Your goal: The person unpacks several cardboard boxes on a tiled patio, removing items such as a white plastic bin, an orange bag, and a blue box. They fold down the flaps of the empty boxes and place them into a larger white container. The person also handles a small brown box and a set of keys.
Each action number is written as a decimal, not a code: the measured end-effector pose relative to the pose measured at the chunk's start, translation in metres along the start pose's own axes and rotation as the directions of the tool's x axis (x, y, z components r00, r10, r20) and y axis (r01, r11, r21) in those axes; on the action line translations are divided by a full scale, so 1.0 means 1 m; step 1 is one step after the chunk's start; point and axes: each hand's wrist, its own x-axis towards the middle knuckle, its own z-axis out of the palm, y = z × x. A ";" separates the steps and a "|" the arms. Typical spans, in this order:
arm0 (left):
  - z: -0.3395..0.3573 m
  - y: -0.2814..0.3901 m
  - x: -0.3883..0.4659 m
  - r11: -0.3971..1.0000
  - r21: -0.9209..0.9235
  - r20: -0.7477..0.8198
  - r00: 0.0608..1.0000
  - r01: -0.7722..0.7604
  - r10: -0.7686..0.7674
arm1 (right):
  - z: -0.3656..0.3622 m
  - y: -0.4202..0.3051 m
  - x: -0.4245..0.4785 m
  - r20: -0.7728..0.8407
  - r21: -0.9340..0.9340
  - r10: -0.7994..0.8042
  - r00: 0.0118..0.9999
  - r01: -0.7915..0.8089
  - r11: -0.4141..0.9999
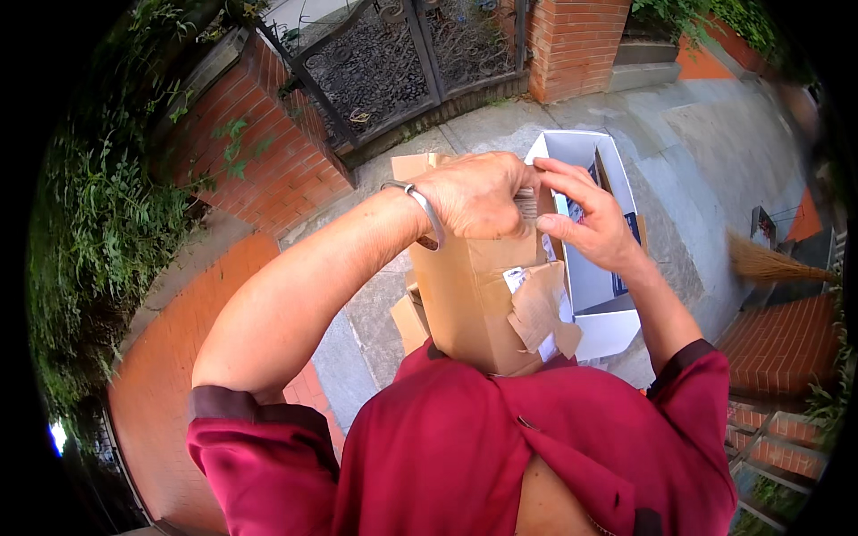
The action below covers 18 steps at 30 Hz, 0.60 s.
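Observation:
A brown cardboard box (462, 295) stands upright close against my front, with torn flaps of cardboard (541, 308) and scraps of white label on its right side. My left hand (479, 197), a metal bangle at its wrist, is curled over the box's upper right edge and grips it; its fingertips are hidden. Ragged corrugated layers (526, 203) show beside its knuckles. Across from it, my right hand (590, 218) has thumb and fingers spread at the same edge, fingertips close to my left hand. Below my right hand lies an open white box (590, 271) with printed panels inside.
Another brown cardboard piece (409, 321) lies left of the box on grey paving (670, 254). An iron gate (415, 60) stands ahead between brick pillars (580, 47). Plants (114, 241) crowd the left, and a straw broom (771, 260) is at the right.

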 end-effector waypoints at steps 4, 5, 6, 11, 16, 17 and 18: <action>-0.007 -0.015 0.002 0.991 0.025 -0.031 0.991 0.133 -0.132 | 0.029 -0.051 -0.020 -0.050 -0.273 -0.221 0.974 0.200 0.941; -0.006 -0.018 0.003 0.987 0.020 -0.037 0.987 0.159 -0.159 | 0.039 -0.055 -0.025 -0.022 -0.282 -0.231 0.973 0.216 0.935; -0.006 -0.018 0.008 0.981 0.090 -0.043 0.985 0.170 -0.167 | 0.049 -0.055 -0.027 -0.047 -0.353 -0.245 0.968 0.213 0.911; 0.012 -0.016 0.024 0.954 0.228 -0.155 0.975 0.193 -0.160 | 0.070 -0.048 -0.034 -0.123 -0.456 -0.215 0.969 0.137 0.879; 0.021 -0.001 0.031 0.911 0.358 -0.133 0.977 0.203 -0.166 | 0.055 -0.054 -0.032 -0.015 -0.279 0.082 0.996 -0.083 0.957; 0.023 0.002 0.031 0.908 0.371 -0.136 0.978 0.196 -0.156 | 0.050 -0.056 -0.031 0.026 -0.219 0.138 0.990 -0.130 0.967; 0.024 0.005 0.032 0.908 0.377 -0.128 0.981 0.184 -0.146 | 0.047 -0.057 -0.030 0.055 -0.171 0.192 0.980 -0.180 0.969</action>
